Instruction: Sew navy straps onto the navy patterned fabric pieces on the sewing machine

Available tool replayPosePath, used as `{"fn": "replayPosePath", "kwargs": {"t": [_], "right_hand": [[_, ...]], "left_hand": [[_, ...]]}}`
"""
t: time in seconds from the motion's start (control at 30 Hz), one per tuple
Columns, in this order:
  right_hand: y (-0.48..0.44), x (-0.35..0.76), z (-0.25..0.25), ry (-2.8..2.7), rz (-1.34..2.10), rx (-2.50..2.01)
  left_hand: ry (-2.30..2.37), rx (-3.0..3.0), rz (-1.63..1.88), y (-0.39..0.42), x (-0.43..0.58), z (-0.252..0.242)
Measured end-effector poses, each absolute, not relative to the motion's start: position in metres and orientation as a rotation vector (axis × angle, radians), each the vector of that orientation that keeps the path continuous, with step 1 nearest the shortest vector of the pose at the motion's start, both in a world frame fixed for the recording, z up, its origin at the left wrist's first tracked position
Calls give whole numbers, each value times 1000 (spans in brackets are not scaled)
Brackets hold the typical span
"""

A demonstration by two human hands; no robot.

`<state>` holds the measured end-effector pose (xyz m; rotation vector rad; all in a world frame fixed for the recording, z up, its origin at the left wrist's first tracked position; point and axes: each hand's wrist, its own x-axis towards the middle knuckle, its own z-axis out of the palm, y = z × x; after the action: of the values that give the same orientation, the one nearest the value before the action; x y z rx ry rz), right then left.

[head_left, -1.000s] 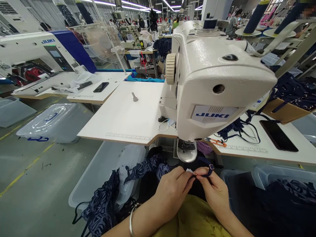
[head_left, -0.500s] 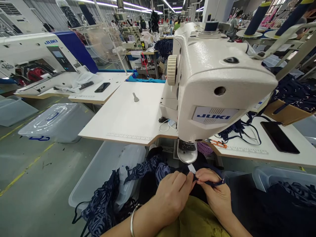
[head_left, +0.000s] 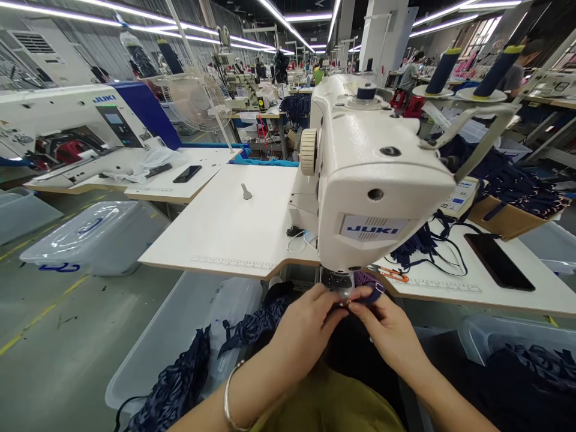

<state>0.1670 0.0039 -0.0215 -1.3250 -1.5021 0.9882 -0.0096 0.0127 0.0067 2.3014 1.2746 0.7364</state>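
My left hand [head_left: 303, 327] and my right hand [head_left: 389, 327] meet fingertip to fingertip just under the head of the white JUKI sewing machine [head_left: 378, 180]. Both pinch a narrow navy strap [head_left: 371, 294] held up against the machine's metal foot area [head_left: 337, 281]. The left wrist wears a silver bangle [head_left: 228, 399]. Dark navy patterned fabric [head_left: 252, 324] hangs below the hands and trails left into a bin.
The white sewing table [head_left: 234, 222] extends left. Orange snips [head_left: 393, 275], navy straps [head_left: 423, 243] and a black phone [head_left: 499, 270] lie on its right part. Clear plastic bins [head_left: 180, 336] stand below. Another JUKI machine [head_left: 76, 129], a fan [head_left: 193, 99] and thread cones [head_left: 495, 72] stand around.
Both hands have risen with the strap from my lap to the machine's foot. The view has tilted upward, and the small white tag seen earlier is hidden.
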Motion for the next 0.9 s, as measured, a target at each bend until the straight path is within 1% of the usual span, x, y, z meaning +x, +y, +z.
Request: {"fn": "replayPosePath", "kwargs": {"t": [0.13, 0.23, 0.33, 0.4, 0.47, 0.57, 0.63, 0.77, 0.9], "right_hand": [[18, 161, -25, -1588, 853, -1298], [21, 158, -29, -1545, 896, -1327], [25, 159, -30, -1405, 1041, -1385], [29, 160, -30, -1309, 1187, -1361], [33, 162, -29, -1244, 1296, -1298], [36, 164, -29, -1212, 1352, -1225], [39, 166, -30, -1245, 1325, -1206], [46, 170, -31, -1353, 1165, -1242], [57, 173, -31, -1479, 1036, -1278]], "left_hand": [[1344, 2554, 870, 30, -12, 0], [1189, 2761, 1092, 32, -17, -12], [948, 2931, 1185, 25, -20, -24], [935, 2977, 1181, 19, -20, -32], [1016, 2991, 1169, 14, -18, -39], [1145, 2987, 1128, 10, -16, -46], [1192, 2981, 1080, 9, -16, -47], [1242, 2993, 955, 7, -16, -44], [1333, 2997, 935, 5, -12, -41]]}}
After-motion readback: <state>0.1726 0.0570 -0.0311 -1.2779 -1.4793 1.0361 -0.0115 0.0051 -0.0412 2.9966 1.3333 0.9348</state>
